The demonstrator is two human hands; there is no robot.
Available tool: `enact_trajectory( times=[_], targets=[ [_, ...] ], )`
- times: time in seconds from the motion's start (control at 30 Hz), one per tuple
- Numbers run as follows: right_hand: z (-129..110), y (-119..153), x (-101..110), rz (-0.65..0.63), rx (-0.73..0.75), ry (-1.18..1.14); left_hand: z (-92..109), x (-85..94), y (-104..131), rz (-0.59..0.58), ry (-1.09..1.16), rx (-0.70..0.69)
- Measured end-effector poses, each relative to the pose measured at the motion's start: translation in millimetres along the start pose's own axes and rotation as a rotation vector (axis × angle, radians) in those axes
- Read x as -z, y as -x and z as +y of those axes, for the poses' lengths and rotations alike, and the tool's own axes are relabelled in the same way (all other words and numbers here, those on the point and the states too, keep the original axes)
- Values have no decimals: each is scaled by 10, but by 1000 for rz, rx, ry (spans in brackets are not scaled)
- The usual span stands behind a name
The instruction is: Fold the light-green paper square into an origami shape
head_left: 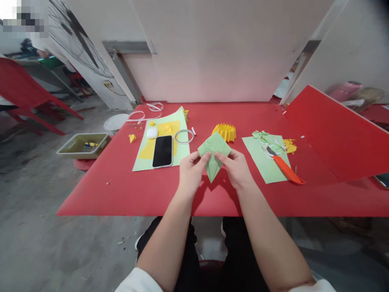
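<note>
A folded green paper (215, 146), shaped like a kite with its point toward me, is held up above the red table (121, 196). My left hand (193, 166) pinches its left side, thumb on top. On its right side my right hand (236, 164) does the same, and both thumbs press near the middle folds. The fingers underneath are partly hidden by the paper. Just behind it stands a yellow pleated paper piece (226, 132).
At left, a phone (163, 151), white earbud case (152, 133) and ring (184, 137) lie on green and yellow sheets. At right, an orange-handled knife (287, 169) rests on a green sheet (267, 170) with scraps. A slanted red board (340, 134) rises beyond it.
</note>
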State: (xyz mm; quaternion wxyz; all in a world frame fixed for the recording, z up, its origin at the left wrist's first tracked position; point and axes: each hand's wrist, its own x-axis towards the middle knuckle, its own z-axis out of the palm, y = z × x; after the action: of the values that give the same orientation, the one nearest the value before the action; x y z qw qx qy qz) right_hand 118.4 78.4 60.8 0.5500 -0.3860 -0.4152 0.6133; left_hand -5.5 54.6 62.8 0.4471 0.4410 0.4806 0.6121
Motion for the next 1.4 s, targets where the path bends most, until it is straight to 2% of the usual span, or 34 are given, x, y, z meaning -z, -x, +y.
enact_trajectory(
  times=[0.17, 0.33, 0.43, 0.53, 0.77, 0.9, 1.4],
  targets=[
    [-6, 12, -3, 27, 8, 128, -6, -19, 9, 18, 78, 17],
    [16, 16, -26, -18, -31, 74, -25, -14, 2, 69, 119, 36],
    [45, 3, -33, -9, -59, 12, -43, -18, -6, 42, 127, 61],
    [66, -10, -31, 51, -55, -45, -79, -30, -15, -7, 130, 94],
    [84, -25, -1, 49, -97, -85, -104, -31, -10, -41, -35, 122],
    [81, -36, 7, 89, -61, -93, -84, -60, 10, -74, 14, 157],
    [26, -4, 16, -5, -46, 9, -49, -57, 1, -4, 105, 52]
  ],
)
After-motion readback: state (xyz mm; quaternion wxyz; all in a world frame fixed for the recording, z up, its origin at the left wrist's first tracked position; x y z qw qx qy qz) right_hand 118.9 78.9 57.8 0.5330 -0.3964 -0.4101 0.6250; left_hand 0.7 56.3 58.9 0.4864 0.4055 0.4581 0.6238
